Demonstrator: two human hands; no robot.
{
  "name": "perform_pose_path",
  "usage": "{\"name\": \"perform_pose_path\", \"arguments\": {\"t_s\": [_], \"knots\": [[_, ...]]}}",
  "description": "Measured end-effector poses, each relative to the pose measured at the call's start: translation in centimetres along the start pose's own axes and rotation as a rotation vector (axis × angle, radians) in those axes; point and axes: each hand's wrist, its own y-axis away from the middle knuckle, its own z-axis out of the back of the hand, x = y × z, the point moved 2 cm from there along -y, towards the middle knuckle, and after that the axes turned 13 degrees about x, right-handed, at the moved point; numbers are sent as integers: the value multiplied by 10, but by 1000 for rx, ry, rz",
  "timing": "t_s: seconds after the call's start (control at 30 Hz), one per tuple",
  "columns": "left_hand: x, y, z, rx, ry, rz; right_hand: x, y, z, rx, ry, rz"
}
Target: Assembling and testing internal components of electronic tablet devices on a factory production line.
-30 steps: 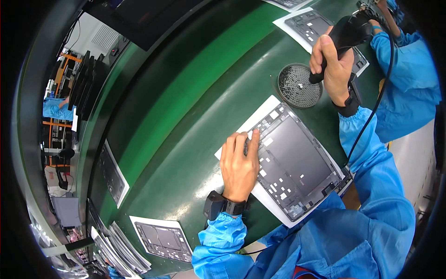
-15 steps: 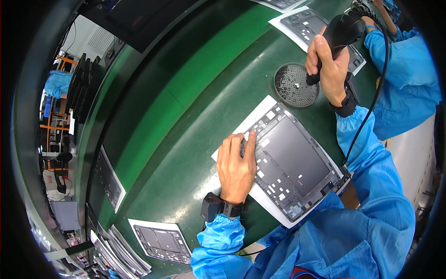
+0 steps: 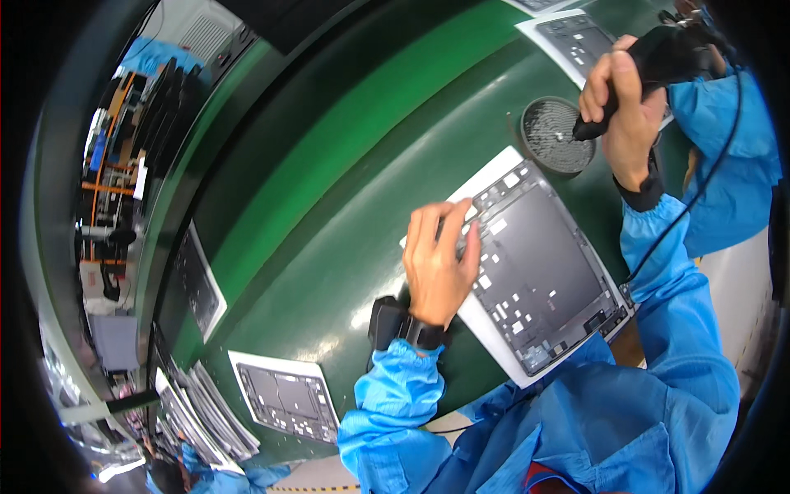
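A dark grey tablet housing (image 3: 539, 255) with small white pads lies on a white sheet (image 3: 487, 329) in front of me. My left hand (image 3: 436, 259) rests at its left edge, fingers curved and thumb apart, with nothing visibly gripped. The thumb lies over the housing's border. My right hand (image 3: 629, 115) is closed around a black corded electric screwdriver (image 3: 650, 62). Its tapered tip hangs at the right side of a round dish (image 3: 559, 160) of small dark parts, probably screws. Whether the tip touches them, I cannot tell.
Another housing (image 3: 284, 395) lies at the lower left, beside a stack of sheets (image 3: 210, 420). One more panel (image 3: 200, 284) leans at the left; another (image 3: 568, 37) lies at the far right. A co-worker's blue sleeve (image 3: 724, 165) is close by. The screwdriver's cable (image 3: 716, 177) hangs along my right arm.
The view has shifted slightly. My left hand has drawn its fingers in and its thumb now shows apart from them. The screwdriver stays in my right hand by the dish.
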Motion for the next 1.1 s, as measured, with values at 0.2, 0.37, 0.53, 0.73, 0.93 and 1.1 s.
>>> {"name": "perform_pose_path", "arguments": {"t_s": [0.2, 0.37, 0.53, 0.73, 0.93, 1.1], "knots": [[8, 4, -2, -88, -19, 179, 17, 16, -116, 255, -259, -72], [14, 7, -4, -81, 9, 219, -6, 29, -147, 336, -318, -175], [13, 6, -6, -106, 26, 222, -12, 34, -152, 251, -416, -204], [15, 6, -7, -112, 23, 217, -13, 34, -151, 343, -279, -215], [14, 6, -7, -110, 27, 216, -15, 35, -150, 357, -256, -195], [15, 5, -7, -123, 33, 204, -15, 38, -153, 378, -259, -171]]}}
